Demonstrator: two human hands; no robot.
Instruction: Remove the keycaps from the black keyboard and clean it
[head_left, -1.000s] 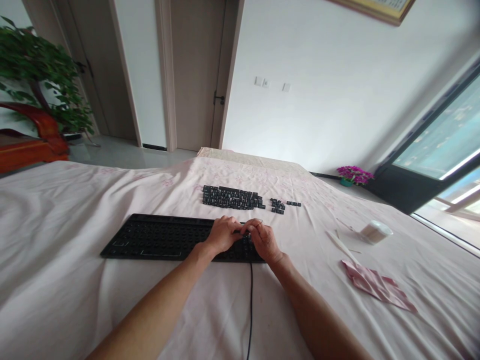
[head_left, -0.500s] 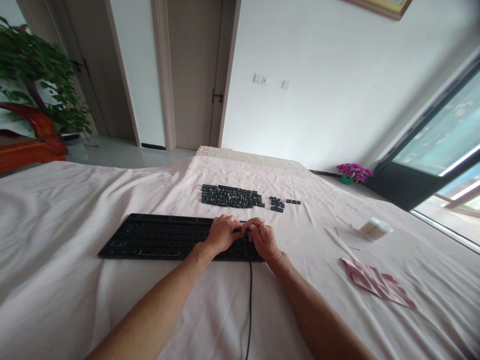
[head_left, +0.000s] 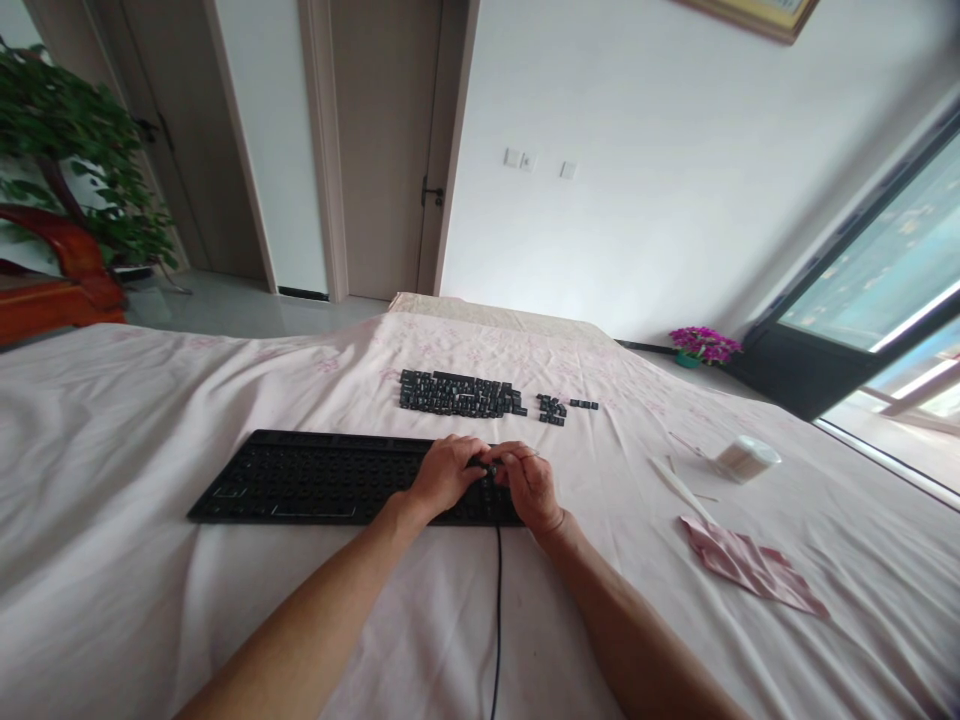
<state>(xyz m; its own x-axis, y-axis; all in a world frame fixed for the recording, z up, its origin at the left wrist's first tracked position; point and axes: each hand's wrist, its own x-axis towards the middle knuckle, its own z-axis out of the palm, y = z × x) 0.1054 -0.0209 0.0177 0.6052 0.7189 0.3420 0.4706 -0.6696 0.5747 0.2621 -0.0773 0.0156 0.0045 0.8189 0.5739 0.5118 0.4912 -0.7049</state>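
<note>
- Pale, flowered sheet (head_left: 420, 640) spreads under both hands, creased in long folds, and runs on well beyond them toward a white wall (head_left: 637, 220).
- Past the hands, far off to the left, are a brown door (head_left: 382, 150), a leafy plant (head_left: 82, 150) and a red-brown chair (head_left: 64, 265); far off to the right, purple flowers (head_left: 705, 343) sit by the wall.
- Directly under the hands lies the keyboard (head_left: 315, 480), black and flat on the sheet, most of its length stretching out to the left of the left hand.
- Left hand (head_left: 450, 475): over the keyboard's right part, fingers bent, thumb and fingertips drawn in toward the other hand; whether they pinch anything I cannot tell.
- Right hand (head_left: 531, 485): at the keyboard's right end, fingers curled in to meet the left hand's; what lies between the fingertips is too small and hidden to make out.
- Just beyond the hands, the keycaps (head_left: 457, 393) lie in a close-set block; a smaller cluster (head_left: 552, 408) and a short row (head_left: 584, 405) lie to its right.
- Below the hands, between the forearms, a dark cable (head_left: 498, 610) runs from the keyboard's near edge.
- Well to the right of the right hand: a tub (head_left: 748, 459) on its side, a white strip (head_left: 682, 487) and a crumpled pink rag (head_left: 754, 565).
</note>
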